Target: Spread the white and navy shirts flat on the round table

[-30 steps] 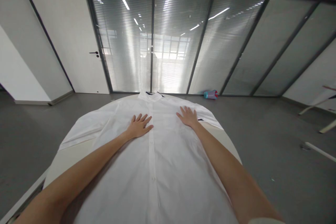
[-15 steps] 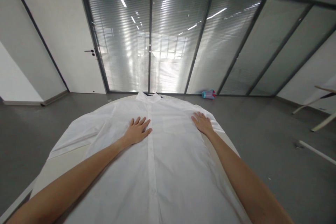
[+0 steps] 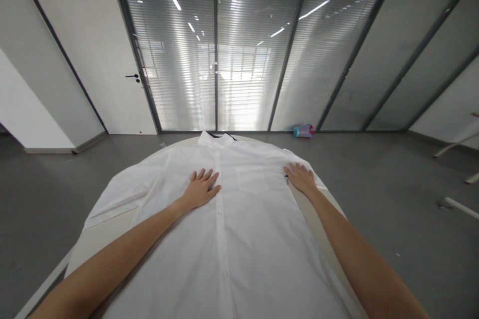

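Observation:
A white button-front shirt [image 3: 247, 239] lies spread face up, its collar [image 3: 216, 138] pointing away from me. It rests on a round white table [image 3: 99, 244]. My left hand [image 3: 200, 190] presses flat on the shirt's chest, just left of the button placket, with its fingers apart and nothing held. My right hand [image 3: 301, 179] lies flat and empty near the shirt's right edge, below the shoulder. The shirt's left sleeve spreads outward towards the table edge. The right sleeve is hidden or folded under.
A grey floor surrounds the table. Behind it stand a glass partition with blinds [image 3: 243, 45] and a white door [image 3: 112, 60] with a dark handle. A small teal and red cup [image 3: 303, 131] lies on the floor by the partition. Pale poles [image 3: 460, 204] lie at the right.
My right hand has slid outward to the right across the shirt, towards its edge. My left hand has hardly moved. The view has tilted slightly and become more level.

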`<state>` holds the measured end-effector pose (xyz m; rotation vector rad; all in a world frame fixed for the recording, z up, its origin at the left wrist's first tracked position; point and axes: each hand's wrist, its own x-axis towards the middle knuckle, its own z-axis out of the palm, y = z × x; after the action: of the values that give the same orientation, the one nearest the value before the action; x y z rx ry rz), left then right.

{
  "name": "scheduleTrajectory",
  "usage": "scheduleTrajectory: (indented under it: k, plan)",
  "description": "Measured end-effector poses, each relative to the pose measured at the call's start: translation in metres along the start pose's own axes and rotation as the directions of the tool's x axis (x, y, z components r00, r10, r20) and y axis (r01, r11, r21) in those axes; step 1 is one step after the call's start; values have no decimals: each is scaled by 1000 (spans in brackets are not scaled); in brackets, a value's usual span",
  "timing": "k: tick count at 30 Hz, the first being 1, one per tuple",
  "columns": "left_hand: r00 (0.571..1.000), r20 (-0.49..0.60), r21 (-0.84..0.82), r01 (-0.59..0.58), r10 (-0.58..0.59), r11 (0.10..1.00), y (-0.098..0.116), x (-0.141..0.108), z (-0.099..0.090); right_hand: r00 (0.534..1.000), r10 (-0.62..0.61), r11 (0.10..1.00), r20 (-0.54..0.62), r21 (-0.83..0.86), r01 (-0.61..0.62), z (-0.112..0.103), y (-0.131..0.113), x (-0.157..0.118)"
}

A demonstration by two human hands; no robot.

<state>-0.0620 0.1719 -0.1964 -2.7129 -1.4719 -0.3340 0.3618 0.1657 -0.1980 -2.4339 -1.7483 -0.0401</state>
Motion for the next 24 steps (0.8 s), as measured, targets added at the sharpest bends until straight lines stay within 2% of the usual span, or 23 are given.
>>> scheduleTrajectory:
  k: [12,24]
  plan:
    - [1000,7,-18,8,-8,1000,-1,-1,-1,999,3,1000,43,9,-3,1,2,3]
    - [1000,9,-40,9,-8,999,-2,-2,-2,999,19,999,48,43,-21,-8,-4,-5]
